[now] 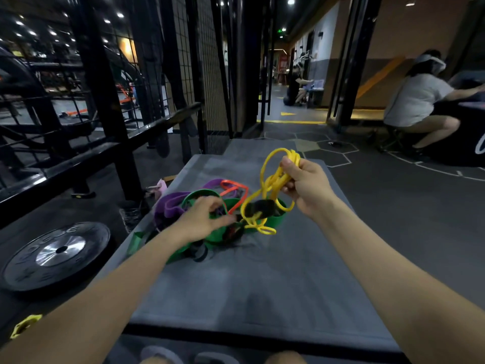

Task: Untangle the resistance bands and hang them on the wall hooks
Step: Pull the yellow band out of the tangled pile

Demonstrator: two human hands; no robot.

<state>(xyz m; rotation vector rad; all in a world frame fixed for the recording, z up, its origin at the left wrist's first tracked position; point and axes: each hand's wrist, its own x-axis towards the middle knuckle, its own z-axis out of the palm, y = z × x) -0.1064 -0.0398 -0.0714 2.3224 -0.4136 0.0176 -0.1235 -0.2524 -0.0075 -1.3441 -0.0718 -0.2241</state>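
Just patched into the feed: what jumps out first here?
The yellow band, bunched and lifted in the right hand above the grey mat, right of centre. Below it, the left hand reaches into a tangled pile of green band, purple band and orange band. A black weight plate lies on the floor at left.

Dim gym, ceiling spotlights [120,15], wide-angle edge distortion, blurred left hand [202,219]

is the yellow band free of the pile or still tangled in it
Still tangled. The right hand lifts a bunch of the yellow band, but its lower loops wrap a black piece in the pile on the grey mat.
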